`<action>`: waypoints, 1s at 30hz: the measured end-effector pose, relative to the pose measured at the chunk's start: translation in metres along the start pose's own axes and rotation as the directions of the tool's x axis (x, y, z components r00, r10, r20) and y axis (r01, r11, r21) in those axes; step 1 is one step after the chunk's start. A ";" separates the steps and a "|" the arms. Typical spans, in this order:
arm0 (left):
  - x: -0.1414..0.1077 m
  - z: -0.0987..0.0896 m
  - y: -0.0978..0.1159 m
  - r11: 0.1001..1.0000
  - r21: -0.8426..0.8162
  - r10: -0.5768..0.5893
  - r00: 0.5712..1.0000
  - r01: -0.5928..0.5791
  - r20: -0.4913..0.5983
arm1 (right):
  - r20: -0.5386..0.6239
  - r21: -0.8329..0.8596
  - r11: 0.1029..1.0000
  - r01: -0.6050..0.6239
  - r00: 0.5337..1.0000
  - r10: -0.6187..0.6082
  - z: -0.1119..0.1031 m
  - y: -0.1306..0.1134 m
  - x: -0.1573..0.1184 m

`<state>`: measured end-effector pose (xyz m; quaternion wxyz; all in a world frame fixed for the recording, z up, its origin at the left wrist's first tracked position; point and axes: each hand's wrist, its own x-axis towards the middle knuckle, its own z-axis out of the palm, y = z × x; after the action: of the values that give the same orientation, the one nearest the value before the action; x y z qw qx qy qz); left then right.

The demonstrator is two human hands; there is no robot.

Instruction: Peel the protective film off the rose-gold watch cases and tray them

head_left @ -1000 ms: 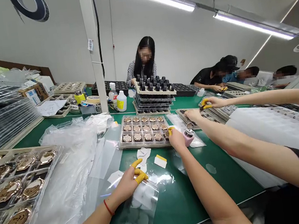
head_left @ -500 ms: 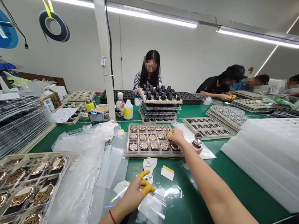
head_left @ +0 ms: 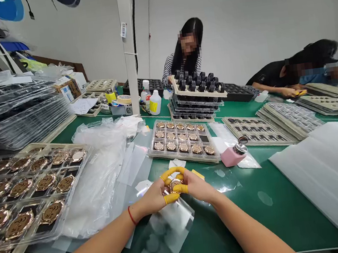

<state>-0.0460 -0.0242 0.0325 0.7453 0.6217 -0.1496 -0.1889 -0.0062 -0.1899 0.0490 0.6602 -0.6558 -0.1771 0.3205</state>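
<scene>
Yellow finger covers sit on several fingers of both hands, which meet above the green table. Between them is a round rose-gold watch case (head_left: pixel 176 184), face partly hidden by fingers. My right hand (head_left: pixel 194 184) grips its right side with thumb and fingers closed round it. My left hand (head_left: pixel 157 193) is curled at the case's left side, its fingertips touching it. Just beyond, a clear-lidded tray (head_left: pixel 185 155) holds rows of similar cases, with one dark slot bare at the right. Under the hands lies clear film (head_left: pixel 172 228).
A large tray of cases (head_left: pixel 76 154) and crumpled plastic (head_left: pixel 85 194) are at the left. A pink bottle (head_left: pixel 232 156) stands right of the middle tray; white foam sheets (head_left: pixel 324 165) lie farther right. Co-workers sit across the table, behind stacked trays (head_left: pixel 196 108).
My right hand has come back from the middle tray with a watch case and met my left hand. The tray's right-hand slot is now bare. The view has tilted down.
</scene>
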 end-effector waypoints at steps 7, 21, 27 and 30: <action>-0.004 0.001 0.008 0.995 0.075 -0.063 0.998 0.062 0.015 | -0.078 -0.051 0.998 -0.037 0.996 0.033 -0.014 0.001 0.000; -0.002 0.002 0.008 0.990 0.126 -0.043 0.985 0.064 -0.165 | -0.074 -0.873 0.445 0.202 0.845 -0.530 -0.003 -0.011 -0.010; -0.002 0.001 0.007 0.993 0.103 -0.041 0.989 0.056 -0.145 | 0.050 -0.865 0.365 0.345 0.782 -0.621 0.007 -0.001 -0.008; -0.002 0.000 0.005 0.993 0.113 -0.018 0.984 0.039 -0.176 | 0.124 -0.849 0.345 0.401 0.784 -0.608 0.008 0.002 -0.007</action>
<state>-0.0475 -0.0220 0.0370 0.7154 0.6802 -0.0855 -0.1354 -0.0174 -0.1887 0.0489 0.3397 -0.8302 -0.4306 -0.1001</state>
